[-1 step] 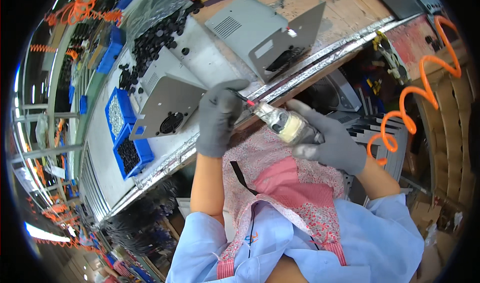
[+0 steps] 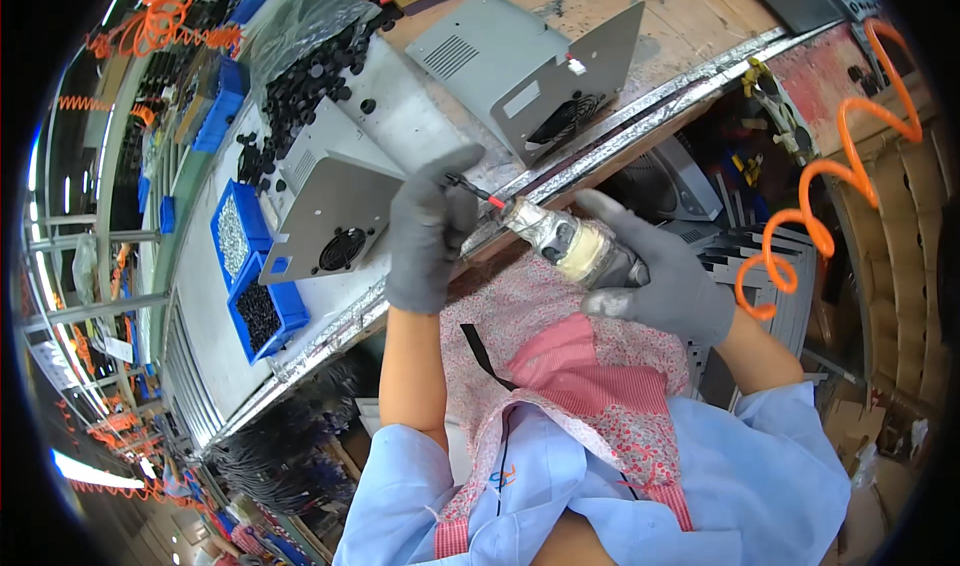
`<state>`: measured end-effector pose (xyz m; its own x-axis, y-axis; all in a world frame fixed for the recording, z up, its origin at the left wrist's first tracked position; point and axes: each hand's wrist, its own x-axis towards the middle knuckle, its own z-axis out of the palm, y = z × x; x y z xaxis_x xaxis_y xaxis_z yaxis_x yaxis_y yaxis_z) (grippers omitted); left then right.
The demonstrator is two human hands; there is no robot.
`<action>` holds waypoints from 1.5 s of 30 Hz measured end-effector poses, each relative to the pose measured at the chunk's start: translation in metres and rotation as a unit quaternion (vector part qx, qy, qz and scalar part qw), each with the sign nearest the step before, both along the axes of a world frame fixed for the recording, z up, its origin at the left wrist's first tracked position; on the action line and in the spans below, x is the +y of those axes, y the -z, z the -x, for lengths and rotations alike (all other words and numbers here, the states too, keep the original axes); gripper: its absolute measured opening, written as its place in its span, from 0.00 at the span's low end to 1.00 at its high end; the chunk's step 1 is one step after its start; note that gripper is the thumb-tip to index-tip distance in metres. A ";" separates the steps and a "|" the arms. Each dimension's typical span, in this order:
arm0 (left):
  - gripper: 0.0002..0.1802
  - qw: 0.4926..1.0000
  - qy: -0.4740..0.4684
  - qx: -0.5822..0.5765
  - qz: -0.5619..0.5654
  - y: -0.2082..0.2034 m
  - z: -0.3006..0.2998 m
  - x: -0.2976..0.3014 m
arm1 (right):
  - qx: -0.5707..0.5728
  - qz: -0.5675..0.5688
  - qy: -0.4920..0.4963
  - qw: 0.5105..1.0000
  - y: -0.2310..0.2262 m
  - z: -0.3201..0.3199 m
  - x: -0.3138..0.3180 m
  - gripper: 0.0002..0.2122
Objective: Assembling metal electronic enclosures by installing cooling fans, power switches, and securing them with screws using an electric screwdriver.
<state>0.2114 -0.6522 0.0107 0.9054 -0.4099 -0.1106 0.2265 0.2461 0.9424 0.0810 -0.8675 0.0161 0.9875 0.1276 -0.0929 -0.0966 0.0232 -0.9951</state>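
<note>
In my right hand is a power screwdriver, its body wrapped in clear and yellowish tape. Its red collar and dark bit point left, toward my left hand. My left fingers are closed at the end of the bit; whatever is between them is hidden. Both hands wear grey gloves. Left of my left hand, a grey metal housing with a round black fan grille stands on the workbench. A second grey housing, with vent slots and a white connector, sits farther back.
Two blue bins, one with silvery small parts and one with black screws, stand at the bench's left. Black caps lie loose behind. An orange coiled hose hangs at right. More grey panels are stacked below the bench edge.
My left hand has shifted slightly left and up from the bench edge. The screwdriver stays in my right hand, and the whole view has moved a little.
</note>
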 end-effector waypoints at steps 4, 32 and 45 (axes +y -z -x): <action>0.26 0.994 0.063 -0.057 -0.071 0.003 -0.022 -0.005 | -0.132 0.249 0.036 0.959 -0.007 -0.011 -0.017 0.30; 0.09 0.647 0.135 -0.494 -0.565 0.107 -0.063 -0.025 | -0.129 0.217 0.055 0.966 0.044 -0.072 -0.031 0.31; 0.25 0.835 0.207 -0.375 -0.345 0.049 -0.064 -0.047 | 0.018 0.012 0.060 0.998 0.026 0.025 -0.023 0.25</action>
<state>0.2749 -0.6994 -0.0387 0.6230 -0.7776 0.0845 -0.5592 -0.3672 0.7433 0.0563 -0.8909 -0.0103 0.9914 0.0062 -0.1304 -0.1304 0.0126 -0.9914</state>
